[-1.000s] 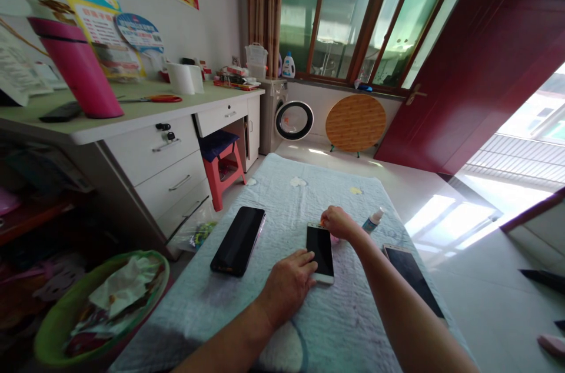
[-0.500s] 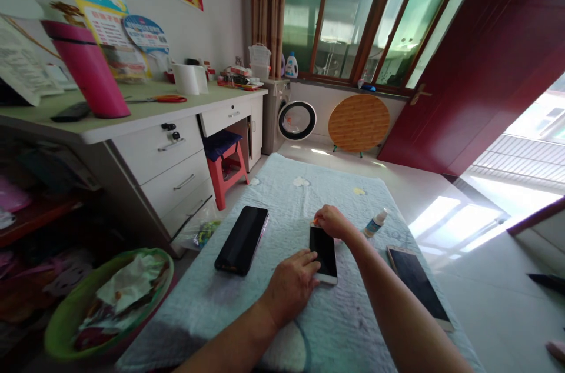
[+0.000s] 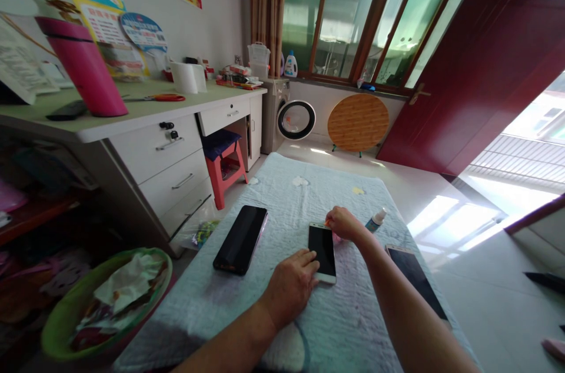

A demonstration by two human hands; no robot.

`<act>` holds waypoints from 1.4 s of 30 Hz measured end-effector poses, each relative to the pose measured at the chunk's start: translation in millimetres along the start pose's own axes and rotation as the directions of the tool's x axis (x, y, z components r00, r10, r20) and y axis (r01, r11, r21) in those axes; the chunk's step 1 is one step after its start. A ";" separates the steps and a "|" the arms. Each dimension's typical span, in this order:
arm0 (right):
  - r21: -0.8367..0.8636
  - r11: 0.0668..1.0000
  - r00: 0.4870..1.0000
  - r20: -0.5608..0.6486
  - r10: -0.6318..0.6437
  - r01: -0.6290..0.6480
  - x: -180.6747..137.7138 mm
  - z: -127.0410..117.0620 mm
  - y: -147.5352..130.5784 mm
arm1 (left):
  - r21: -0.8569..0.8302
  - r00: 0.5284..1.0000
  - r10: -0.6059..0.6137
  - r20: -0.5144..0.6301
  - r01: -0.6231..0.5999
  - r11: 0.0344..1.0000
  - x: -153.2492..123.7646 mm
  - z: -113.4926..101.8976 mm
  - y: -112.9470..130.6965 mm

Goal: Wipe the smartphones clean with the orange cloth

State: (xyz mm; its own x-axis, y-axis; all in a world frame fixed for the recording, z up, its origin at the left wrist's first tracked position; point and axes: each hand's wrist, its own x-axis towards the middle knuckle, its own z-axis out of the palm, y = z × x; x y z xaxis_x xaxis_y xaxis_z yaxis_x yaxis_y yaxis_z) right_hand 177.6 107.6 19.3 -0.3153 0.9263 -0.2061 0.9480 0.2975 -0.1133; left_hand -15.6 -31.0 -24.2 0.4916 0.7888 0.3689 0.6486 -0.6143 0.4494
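A white-framed phone (image 3: 322,251) with a dark screen lies face up on a pale blue quilted cloth (image 3: 282,196). My left hand (image 3: 290,286) rests on its near left corner, fingers pressed down flat on it. My right hand (image 3: 344,223) sits at the phone's far right corner, fingers pinched on something small and orange that I cannot make out. A bit of pink shows under that hand. A small spray bottle (image 3: 375,220) lies just right of it.
A larger black phone (image 3: 241,238) lies to the left on the cloth, another phone (image 3: 415,280) to the right behind my forearm. A green basin of scraps (image 3: 101,302) stands lower left, beside a white desk (image 3: 145,126) and a red stool (image 3: 225,164).
My right hand slid from over the phone's top edge a little to the right, to its far right corner. The left hand stayed on the phone.
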 end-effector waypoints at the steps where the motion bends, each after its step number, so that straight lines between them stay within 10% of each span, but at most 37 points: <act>1: -0.001 1.000 1.000 0.000 -0.004 0.004 1.1 0.5 -2.5 | 0.002 1.000 0.004 0.002 -0.004 1.000 0.1 0.3 -0.3; 14: 0.005 0.996 0.995 -0.055 -0.084 0.084 14.8 7.0 -39.0 | 0.004 1.000 -0.014 0.019 0.014 1.000 1.0 -3.7 0.8; 42: 0.205 0.950 0.939 -0.201 0.278 -0.237 -47.5 29.8 -15.5 | 0.030 1.000 0.011 0.028 -0.012 0.999 0.2 0.2 -1.2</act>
State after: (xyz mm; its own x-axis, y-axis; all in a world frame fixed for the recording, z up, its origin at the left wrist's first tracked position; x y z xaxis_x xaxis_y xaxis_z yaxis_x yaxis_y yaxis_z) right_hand 176.6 52.1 1.9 -0.0242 0.9993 -0.0292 0.9659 0.0158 -0.2583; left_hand -16.2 -30.1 -24.9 0.5145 0.7823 0.3512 0.6599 -0.6228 0.4203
